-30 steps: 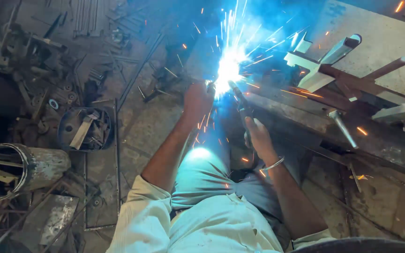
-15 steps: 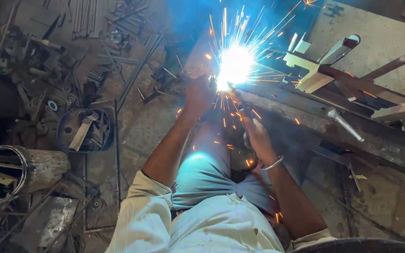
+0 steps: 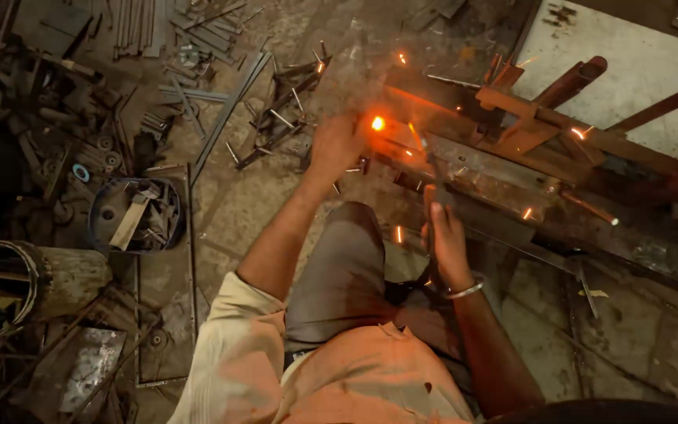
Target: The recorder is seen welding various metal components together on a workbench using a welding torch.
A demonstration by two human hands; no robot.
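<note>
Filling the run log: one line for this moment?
left hand: on metal frame | right hand: grips electrode holder | weld spot glowing

Metal workshop — scrap steel (image 3: 198,35), glowing weld (image 3: 377,123).

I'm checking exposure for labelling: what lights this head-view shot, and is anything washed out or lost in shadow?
Head view: an orange glow from the hot weld spot lights the left hand, right hand and metal frame; only that spot clips; the left edge's scrap sinks into shadow.
</note>
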